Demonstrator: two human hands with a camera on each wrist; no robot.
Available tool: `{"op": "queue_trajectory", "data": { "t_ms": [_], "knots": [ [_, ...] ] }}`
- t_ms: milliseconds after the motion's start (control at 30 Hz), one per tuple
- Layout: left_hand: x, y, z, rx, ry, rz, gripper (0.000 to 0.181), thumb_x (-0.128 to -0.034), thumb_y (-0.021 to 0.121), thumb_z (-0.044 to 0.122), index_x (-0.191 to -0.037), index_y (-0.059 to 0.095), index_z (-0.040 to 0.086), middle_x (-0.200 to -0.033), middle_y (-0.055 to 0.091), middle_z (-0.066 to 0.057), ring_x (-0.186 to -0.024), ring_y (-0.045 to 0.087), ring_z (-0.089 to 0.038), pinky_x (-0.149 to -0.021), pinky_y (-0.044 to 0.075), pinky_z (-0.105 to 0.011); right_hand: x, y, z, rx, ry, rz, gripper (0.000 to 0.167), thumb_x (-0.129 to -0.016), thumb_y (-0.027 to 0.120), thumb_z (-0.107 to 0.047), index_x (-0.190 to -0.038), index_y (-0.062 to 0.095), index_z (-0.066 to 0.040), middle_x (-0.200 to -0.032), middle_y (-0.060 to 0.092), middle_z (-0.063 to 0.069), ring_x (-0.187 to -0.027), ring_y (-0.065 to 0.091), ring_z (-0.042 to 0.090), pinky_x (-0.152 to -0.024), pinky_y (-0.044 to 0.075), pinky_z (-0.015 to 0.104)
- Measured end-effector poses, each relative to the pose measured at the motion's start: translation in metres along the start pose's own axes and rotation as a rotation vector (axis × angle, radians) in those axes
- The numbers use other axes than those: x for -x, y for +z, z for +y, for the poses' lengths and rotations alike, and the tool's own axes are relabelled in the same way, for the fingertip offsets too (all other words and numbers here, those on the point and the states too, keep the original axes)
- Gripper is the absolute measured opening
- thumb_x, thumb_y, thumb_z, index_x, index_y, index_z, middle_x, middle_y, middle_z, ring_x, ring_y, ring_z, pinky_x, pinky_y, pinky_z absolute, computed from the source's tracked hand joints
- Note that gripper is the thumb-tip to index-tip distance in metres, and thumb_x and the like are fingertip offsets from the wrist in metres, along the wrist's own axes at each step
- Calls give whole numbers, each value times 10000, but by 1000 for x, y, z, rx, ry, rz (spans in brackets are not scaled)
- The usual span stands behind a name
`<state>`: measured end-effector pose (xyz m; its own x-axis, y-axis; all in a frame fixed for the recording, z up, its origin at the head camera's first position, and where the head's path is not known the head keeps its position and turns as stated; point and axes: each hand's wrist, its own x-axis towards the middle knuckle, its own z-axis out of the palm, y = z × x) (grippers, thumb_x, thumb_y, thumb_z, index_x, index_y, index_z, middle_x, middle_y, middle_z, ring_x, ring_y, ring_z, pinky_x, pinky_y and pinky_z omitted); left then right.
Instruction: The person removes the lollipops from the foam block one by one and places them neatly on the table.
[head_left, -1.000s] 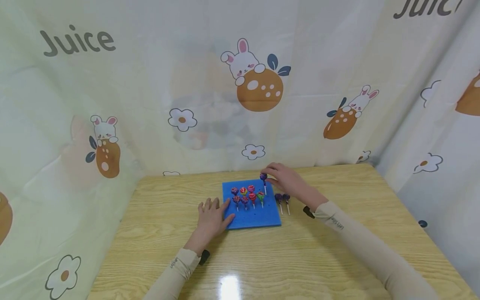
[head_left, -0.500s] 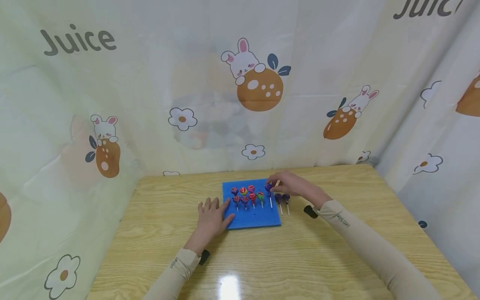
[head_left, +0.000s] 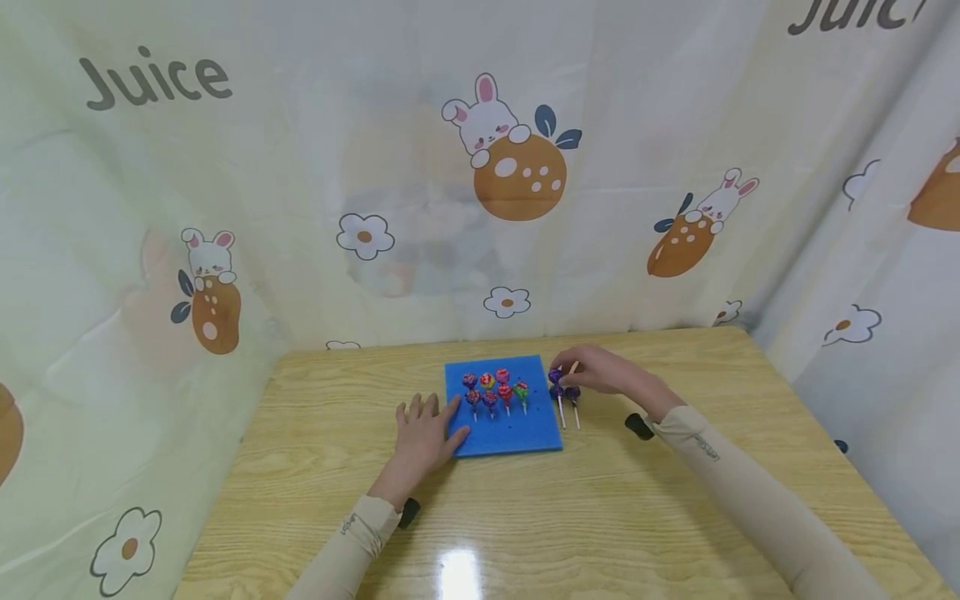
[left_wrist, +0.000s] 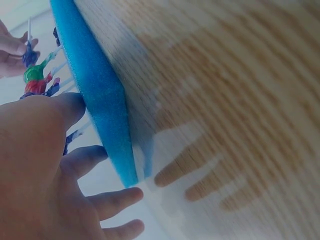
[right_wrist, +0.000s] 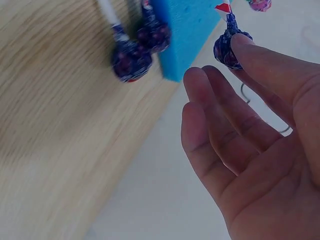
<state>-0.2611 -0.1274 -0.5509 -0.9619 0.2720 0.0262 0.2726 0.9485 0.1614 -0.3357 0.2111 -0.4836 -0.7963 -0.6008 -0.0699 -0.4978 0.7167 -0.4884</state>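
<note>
A purple-wrapped lollipop (right_wrist: 226,50) is pinched by its candy head between thumb and finger of my right hand (head_left: 603,371). In the head view it hangs stick down over the right edge of a blue foam board (head_left: 517,437), close above two purple lollipops (head_left: 574,393) lying on the table. My left hand (head_left: 422,433) rests at the board's left edge, its thumb and forefinger on the foam and the other fingers spread beside it. Several lollipops stand in the board in two rows, among them a green one (head_left: 521,389) and a red one (head_left: 505,392).
The wooden table (head_left: 322,467) reaches back to a patterned curtain (head_left: 420,167) hung behind it. More of that curtain hangs at both sides. A dark wrist strap piece (head_left: 639,427) sits under the right wrist.
My right hand has moved right and toward me with the lollipop, from above the board's back right corner to the two lying lollipops. My left hand has stayed in place.
</note>
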Motion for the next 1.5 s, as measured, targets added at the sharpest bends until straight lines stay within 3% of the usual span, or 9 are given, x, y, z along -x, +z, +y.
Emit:
{"op": "queue_trajectory", "data": {
  "t_ms": [500,900,1200,1500],
  "knots": [
    [2,-2,2,24,4,6,610,-1005,501,554,-1536,439,261,-1533,443,-208,-1459,310,-485,-1153,204,-686,31,-2,32,23,-13,19,211,-950,656,-31,-1156,697,-3,-1079,722,144,-1008,680,319,-823,563,436],
    [4,-2,2,28,2,-3,611,-1004,504,552,-1536,440,258,-1537,441,-209,-1462,305,-485,-1157,199,-684,27,12,45,33,96,-50,200,-941,657,-29,-1131,708,8,-1035,718,115,-989,667,290,-877,544,455],
    [2,1,-2,23,8,4,612,-1006,492,560,-1543,425,274,-1538,441,-203,-1462,306,-480,-1157,198,-682,23,15,43,27,108,-45,203,-940,649,-19,-1132,703,20,-1033,714,125,-978,665,271,-875,549,449],
    [-1,0,-4,18,16,11,609,-1005,496,557,-1535,441,262,-1489,490,-205,-1447,331,-479,-1146,218,-682,22,6,36,-10,178,-42,387,-986,642,-153,-1318,604,41,-1268,637,253,-1172,606,411,-938,525,518]
  ]
}}
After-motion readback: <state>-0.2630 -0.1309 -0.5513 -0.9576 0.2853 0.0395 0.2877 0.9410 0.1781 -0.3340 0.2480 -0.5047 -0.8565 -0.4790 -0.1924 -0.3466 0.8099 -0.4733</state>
